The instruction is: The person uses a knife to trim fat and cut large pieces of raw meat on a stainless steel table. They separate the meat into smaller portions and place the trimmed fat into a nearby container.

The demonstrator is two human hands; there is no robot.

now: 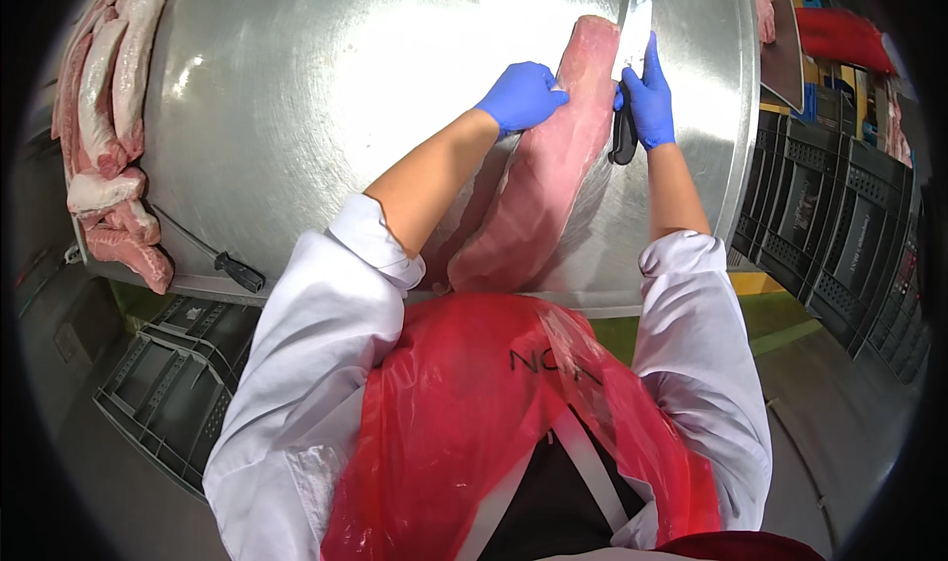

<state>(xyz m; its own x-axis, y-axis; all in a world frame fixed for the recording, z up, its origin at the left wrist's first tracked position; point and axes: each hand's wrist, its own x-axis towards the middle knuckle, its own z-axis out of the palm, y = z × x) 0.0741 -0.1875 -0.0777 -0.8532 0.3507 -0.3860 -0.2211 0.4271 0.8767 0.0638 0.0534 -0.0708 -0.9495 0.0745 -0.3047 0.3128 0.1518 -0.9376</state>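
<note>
A long, pale pink pork loin (558,171) lies slantwise on the steel table (296,97), its narrower end away from me. My left hand (521,97), in a blue glove, is closed at the loin's left edge, thumb and fingertips pinching its surface. To the right of the loin, my gloved right hand (647,102) grips a knife (624,131) by its black handle. Its index finger stretches forward along the blade. The wide, shiny blade points away from me, close beside the loin's far end, and its tip runs out of the picture.
Several pale meat strips (128,87) and smaller cuts (128,250) line the table's left edge. Nearby lies a thin tool with a black handle (240,272). Dark plastic crates (820,205) stand at the right, another crate (178,373) at lower left.
</note>
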